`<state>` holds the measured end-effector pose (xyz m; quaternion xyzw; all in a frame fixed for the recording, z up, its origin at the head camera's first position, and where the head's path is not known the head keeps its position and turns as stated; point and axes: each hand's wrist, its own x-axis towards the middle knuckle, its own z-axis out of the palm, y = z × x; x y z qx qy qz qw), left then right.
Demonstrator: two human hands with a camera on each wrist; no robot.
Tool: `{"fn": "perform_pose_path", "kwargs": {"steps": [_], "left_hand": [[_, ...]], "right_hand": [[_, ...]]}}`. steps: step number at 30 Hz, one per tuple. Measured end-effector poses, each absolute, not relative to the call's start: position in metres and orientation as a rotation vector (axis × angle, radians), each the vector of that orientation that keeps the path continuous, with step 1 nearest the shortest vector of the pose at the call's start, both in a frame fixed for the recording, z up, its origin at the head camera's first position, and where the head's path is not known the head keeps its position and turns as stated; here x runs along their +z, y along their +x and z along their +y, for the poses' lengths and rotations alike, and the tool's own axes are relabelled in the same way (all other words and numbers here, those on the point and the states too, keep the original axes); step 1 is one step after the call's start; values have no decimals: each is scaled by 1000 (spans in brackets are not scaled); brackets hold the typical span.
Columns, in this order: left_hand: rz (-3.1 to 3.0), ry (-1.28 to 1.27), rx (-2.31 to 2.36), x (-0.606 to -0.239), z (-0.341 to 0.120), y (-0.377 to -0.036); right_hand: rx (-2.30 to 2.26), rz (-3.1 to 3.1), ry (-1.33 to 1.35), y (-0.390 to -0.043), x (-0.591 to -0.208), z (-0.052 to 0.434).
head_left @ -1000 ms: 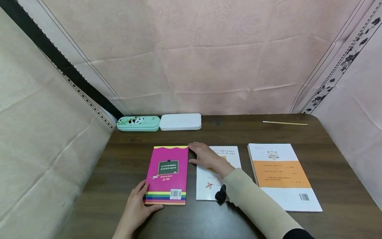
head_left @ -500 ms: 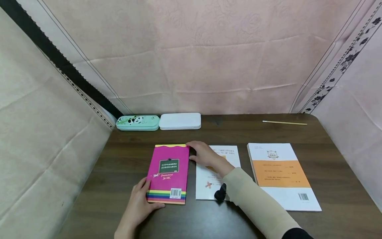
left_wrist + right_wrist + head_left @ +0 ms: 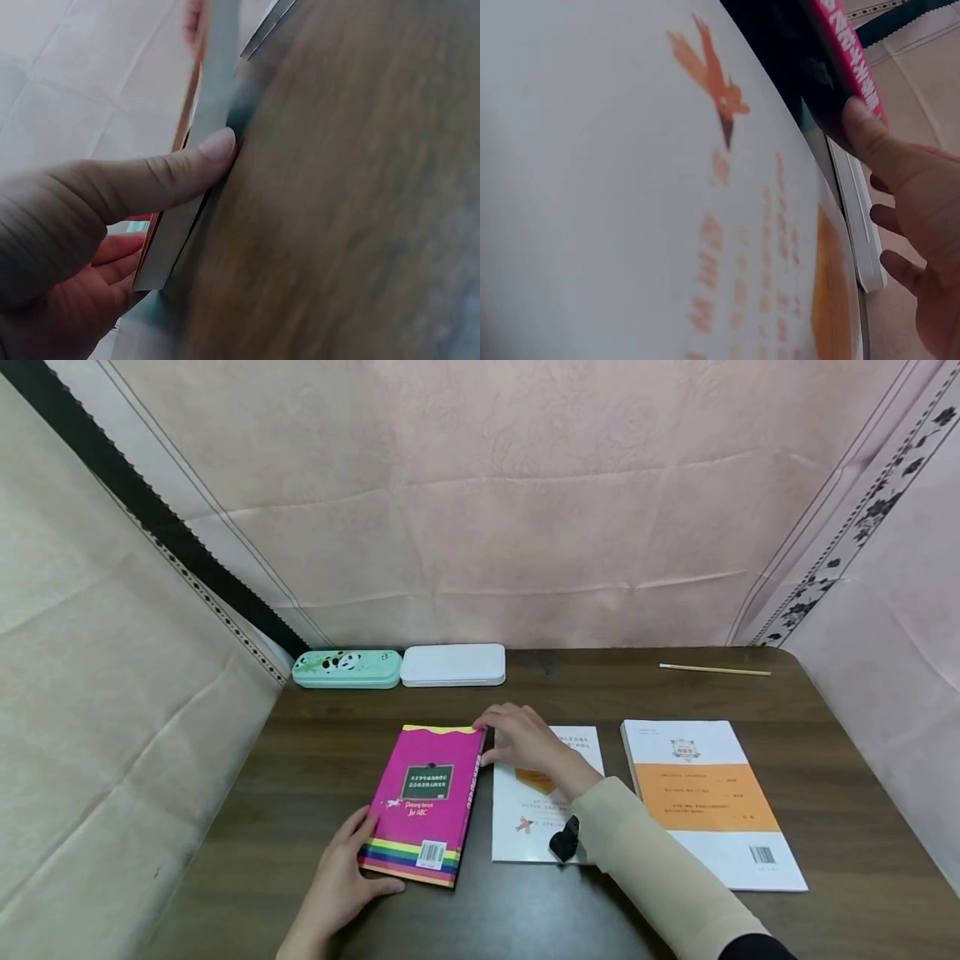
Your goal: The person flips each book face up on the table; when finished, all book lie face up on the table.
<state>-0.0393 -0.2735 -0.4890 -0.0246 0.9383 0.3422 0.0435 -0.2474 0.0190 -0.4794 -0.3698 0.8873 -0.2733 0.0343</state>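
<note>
A pink book [image 3: 423,814] with a rainbow band and a barcode is held between both hands, turned slightly, its right side with the spine raised. My left hand [image 3: 341,872] grips its lower left corner; in the left wrist view the thumb [image 3: 180,172] lies across the page edges. At the upper right corner, my right hand [image 3: 525,743] pinches the book, and the right wrist view has the thumb [image 3: 874,139] against the lettered spine. Below the right hand and forearm lies a thin white book [image 3: 517,802] with an orange patch, partly covered by them.
A larger white and orange book [image 3: 712,797] lies on the right of the brown table [image 3: 570,693]. Along the back edge are a green panda-print case [image 3: 347,669], a white case [image 3: 453,666] and a thin stick [image 3: 712,669]. Cloth hangs behind and at both sides.
The pink book has shifted right at its top and been tilted, so its spine now shows. My right hand has risen with its corner; the left hand keeps its hold at the lower left.
</note>
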Motion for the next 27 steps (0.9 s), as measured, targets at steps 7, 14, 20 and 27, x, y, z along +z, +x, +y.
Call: {"fn": "perform_pose_path", "kwargs": {"steps": [7, 14, 20, 27], "left_hand": [[2981, 8, 1119, -491, -274, -32], [3101, 123, 1184, -492, -275, -26], [3185, 268, 1216, -494, -274, -24], [3137, 227, 1406, -487, -267, -24]], "right_hand": [[-1314, 2336, -1114, -252, -472, 28], [-1550, 2036, -1083, -252, -469, 28], [-1685, 2115, -1008, -251, -466, 27], [-1734, 2400, -1025, -249, -451, 27]]}}
